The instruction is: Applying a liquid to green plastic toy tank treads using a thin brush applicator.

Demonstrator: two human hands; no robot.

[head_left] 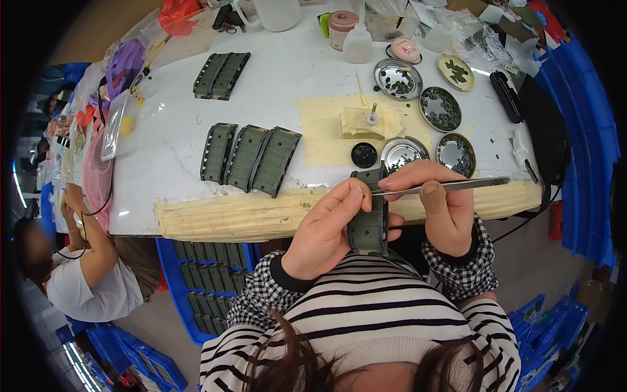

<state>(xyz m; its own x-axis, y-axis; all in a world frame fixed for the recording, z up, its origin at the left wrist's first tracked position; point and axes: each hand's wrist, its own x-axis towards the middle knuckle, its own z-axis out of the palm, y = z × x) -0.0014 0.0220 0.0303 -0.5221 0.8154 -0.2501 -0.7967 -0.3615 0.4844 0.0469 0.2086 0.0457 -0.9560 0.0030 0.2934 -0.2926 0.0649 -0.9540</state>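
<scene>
My left hand [320, 238] grips a dark green, ribbed, curved plastic piece [368, 238] upright near the table's front edge. My right hand [447, 209] holds metal tweezers [450, 187], their tips at the left thumb and forefinger, over the piece. Whether the tips pinch a small part is too small to tell. One right fingertip wears a tan covering. Just beyond the hands are a round dish of small green bits [403, 151], another such dish [456, 157] and a small black round lid [364, 155]. Three similar ribbed pieces [251, 157] lie to the left.
More ribbed pieces [222, 76] lie farther back. A taped block [366, 124] with a small upright post stands beyond the lid. A white squeeze bottle [358, 44] is at the back. Below the table, a blue crate [176, 287] holds many pieces. A co-worker [98, 281] sits at left.
</scene>
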